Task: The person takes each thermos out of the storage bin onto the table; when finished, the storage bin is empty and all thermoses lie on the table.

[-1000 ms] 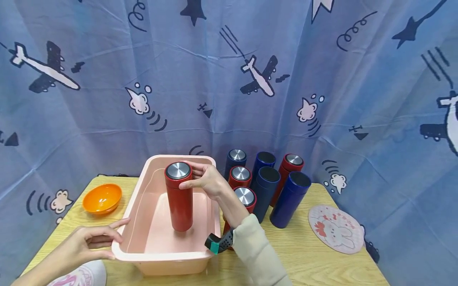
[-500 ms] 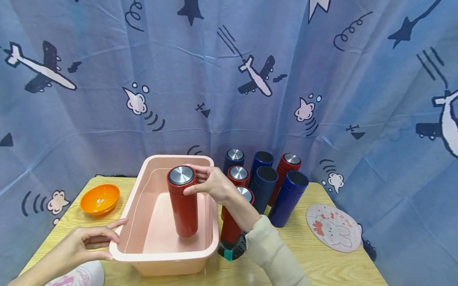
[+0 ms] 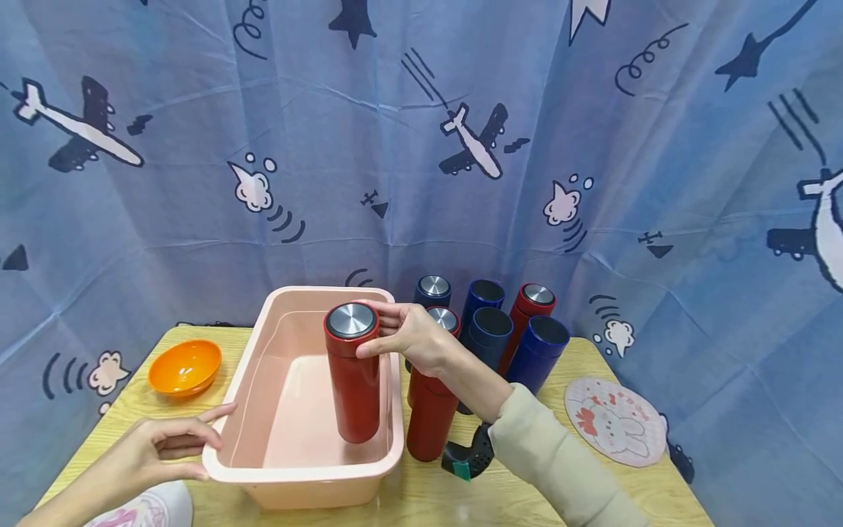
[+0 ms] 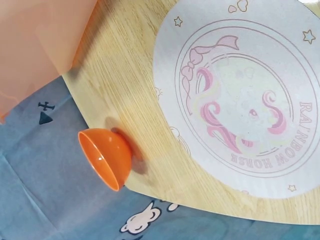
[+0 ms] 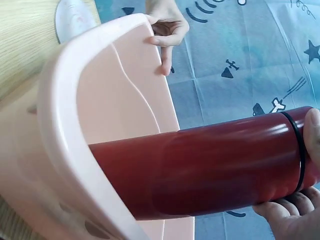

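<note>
My right hand (image 3: 416,340) grips a red thermos (image 3: 356,399) with a silver-topped lid around its upper end. The thermos stands nearly upright inside a pink plastic tub (image 3: 299,474), close to the right wall. Whether its base touches the tub floor I cannot tell. In the right wrist view the red thermos (image 5: 215,165) reaches down past the tub's rim (image 5: 62,115). At the tub's front left corner, my left hand (image 3: 154,448) holds the rim between thumb and fingers; that hand (image 5: 169,30) also shows in the right wrist view.
Several red and blue thermoses (image 3: 490,333) stand right of the tub, partly behind my right forearm. An orange bowl (image 3: 186,367) sits at left. A rabbit-print round mat (image 3: 615,423) lies at right and a white horse-print mat (image 4: 240,110) at front left. A curtain (image 3: 421,183) hangs behind.
My right hand has moved the red thermos rightward and a little nearer within the tub. The left hand stays on the rim.
</note>
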`<state>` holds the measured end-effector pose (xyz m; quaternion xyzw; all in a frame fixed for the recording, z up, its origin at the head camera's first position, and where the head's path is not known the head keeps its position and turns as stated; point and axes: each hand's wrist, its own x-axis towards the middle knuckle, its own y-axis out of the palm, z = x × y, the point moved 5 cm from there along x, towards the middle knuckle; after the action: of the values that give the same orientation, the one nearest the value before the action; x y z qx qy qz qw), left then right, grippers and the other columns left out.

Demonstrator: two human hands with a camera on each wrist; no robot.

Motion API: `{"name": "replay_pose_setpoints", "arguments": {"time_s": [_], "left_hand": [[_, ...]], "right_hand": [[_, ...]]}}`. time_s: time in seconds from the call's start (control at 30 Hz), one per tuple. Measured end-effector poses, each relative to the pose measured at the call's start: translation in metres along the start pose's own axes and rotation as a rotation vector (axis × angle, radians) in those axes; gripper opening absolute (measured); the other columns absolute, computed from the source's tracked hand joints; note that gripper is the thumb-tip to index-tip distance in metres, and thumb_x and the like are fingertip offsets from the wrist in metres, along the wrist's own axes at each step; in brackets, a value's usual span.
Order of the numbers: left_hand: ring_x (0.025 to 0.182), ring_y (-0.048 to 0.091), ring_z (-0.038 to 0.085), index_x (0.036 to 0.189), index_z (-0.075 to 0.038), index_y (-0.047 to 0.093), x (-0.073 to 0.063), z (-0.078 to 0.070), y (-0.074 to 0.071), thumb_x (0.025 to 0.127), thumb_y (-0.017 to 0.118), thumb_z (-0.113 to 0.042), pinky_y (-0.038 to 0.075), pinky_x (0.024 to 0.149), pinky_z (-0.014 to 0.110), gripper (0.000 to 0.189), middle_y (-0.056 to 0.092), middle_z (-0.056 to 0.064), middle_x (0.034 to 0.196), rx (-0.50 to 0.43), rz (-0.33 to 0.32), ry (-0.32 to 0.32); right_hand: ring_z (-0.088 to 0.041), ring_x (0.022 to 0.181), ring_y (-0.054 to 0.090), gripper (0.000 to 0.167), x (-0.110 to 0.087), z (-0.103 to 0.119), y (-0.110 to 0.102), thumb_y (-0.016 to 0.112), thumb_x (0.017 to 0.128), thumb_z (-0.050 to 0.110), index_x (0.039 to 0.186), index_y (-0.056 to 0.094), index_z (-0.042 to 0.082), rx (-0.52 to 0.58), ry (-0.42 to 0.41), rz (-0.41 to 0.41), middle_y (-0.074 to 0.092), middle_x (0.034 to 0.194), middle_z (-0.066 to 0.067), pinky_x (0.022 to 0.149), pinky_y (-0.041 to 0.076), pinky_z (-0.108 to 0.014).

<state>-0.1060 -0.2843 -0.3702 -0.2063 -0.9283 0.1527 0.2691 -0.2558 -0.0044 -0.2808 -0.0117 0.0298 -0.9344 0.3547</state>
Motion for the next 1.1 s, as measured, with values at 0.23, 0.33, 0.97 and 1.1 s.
{"name": "replay_pose_setpoints", "arguments": {"time_s": [0.23,0.33,0.97,1.1], "left_hand": [[0.117,0.055,0.003,0.106,-0.001,0.065,-0.001,0.000,0.000,0.071,0.071,0.018,0.057,0.079,0.026,0.040,0.050,-0.009,0.140,0.006,-0.002,-0.005],[0.116,0.056,0.003,0.107,0.000,0.065,-0.002,0.000,0.000,0.072,0.071,0.018,0.057,0.079,0.025,0.040,0.049,-0.010,0.140,-0.001,0.001,-0.010],[0.117,0.056,0.005,0.108,0.002,0.063,-0.002,0.003,0.001,0.072,0.069,0.019,0.056,0.081,0.026,0.041,0.049,-0.007,0.141,-0.046,0.018,0.017],[0.118,0.055,0.007,0.108,0.003,0.063,-0.002,0.003,0.001,0.071,0.069,0.021,0.056,0.081,0.026,0.042,0.049,-0.003,0.142,-0.056,0.018,0.057]], "right_hand": [[-0.031,0.120,0.054,0.069,-0.012,0.011,-0.006,0.065,0.078,-0.017,0.141,0.041,-0.004,0.008,-0.004,-0.021,0.056,0.127,-0.024,0.104,0.045,-0.037],[-0.030,0.120,0.055,0.069,-0.016,0.014,-0.005,0.066,0.079,-0.017,0.141,0.041,-0.003,0.004,-0.012,-0.013,0.057,0.127,-0.023,0.103,0.045,-0.037],[-0.028,0.115,0.059,0.096,-0.043,0.068,-0.013,0.086,0.061,0.031,0.141,0.043,0.001,-0.005,-0.119,0.047,0.060,0.124,-0.021,0.101,0.048,-0.040],[-0.027,0.111,0.062,0.106,-0.053,0.084,-0.018,0.086,0.055,0.042,0.142,0.042,0.001,-0.039,-0.167,0.047,0.062,0.122,-0.020,0.097,0.051,-0.040]]}}
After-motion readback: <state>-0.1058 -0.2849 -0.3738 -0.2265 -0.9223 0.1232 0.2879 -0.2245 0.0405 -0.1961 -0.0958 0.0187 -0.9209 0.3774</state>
